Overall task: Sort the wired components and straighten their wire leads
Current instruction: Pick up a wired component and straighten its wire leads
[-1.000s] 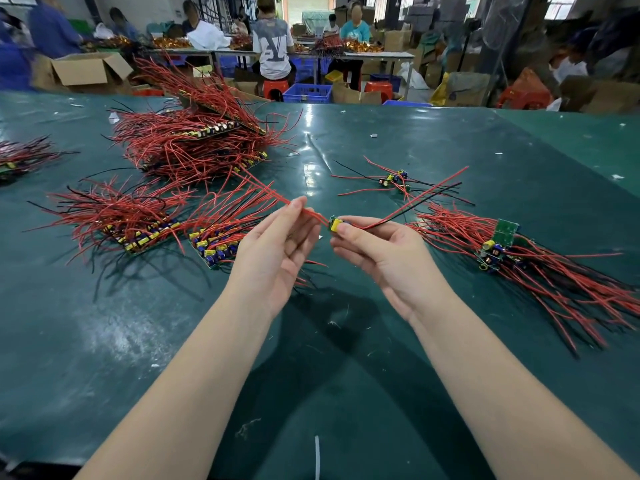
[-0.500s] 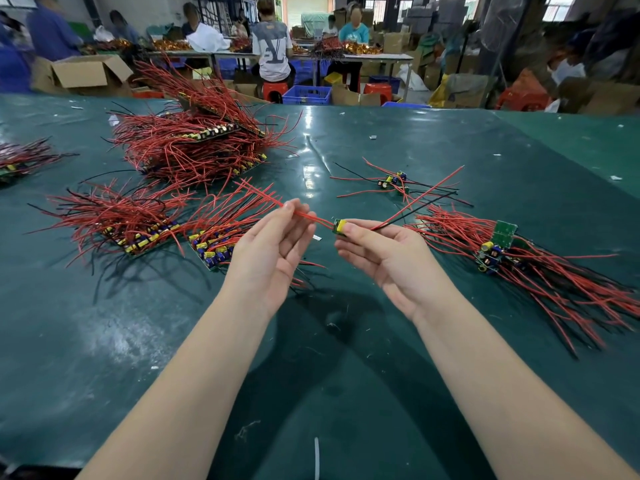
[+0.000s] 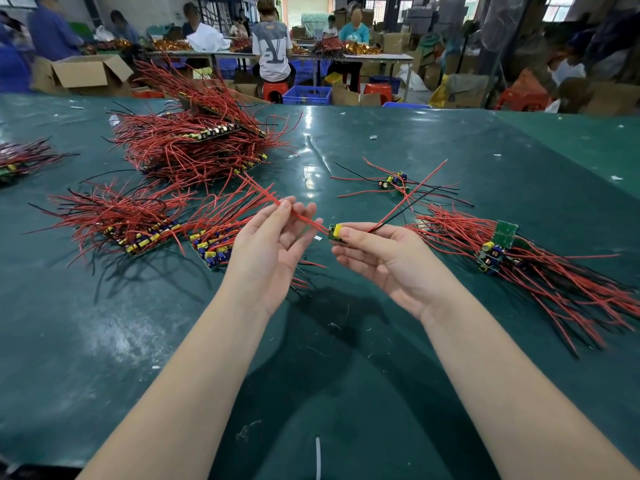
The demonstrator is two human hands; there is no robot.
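The small circuit board, with its yellow component on top, sits in the air between your hands above the green desk, pinched at its right edge by your right hand; the thumb and forefinger are closed on it while the other fingers lie loosely extended beneath. From the board's left side a pair of red leads runs up and to the left through your left hand, where the thumb and fingertips nip them lightly and the rest of the hand stays open and relaxed. A red and a black lead rise from the right side of the board, free of either hand. You appear to be mid-way through straightening the left pair, which looks fairly straight where it passes through your grip. The next move likely calls for drawing the left fingers outward along the wires with even, gentle pressure while the right hand holds the board firmly, so the solder joints take no strain. Then the right-hand leads probably want the same treatment before the board joins a sorted row such as the near row of boards just left of your left hand. The unsorted bundle lies to your right, and the large heap farther back on the left.
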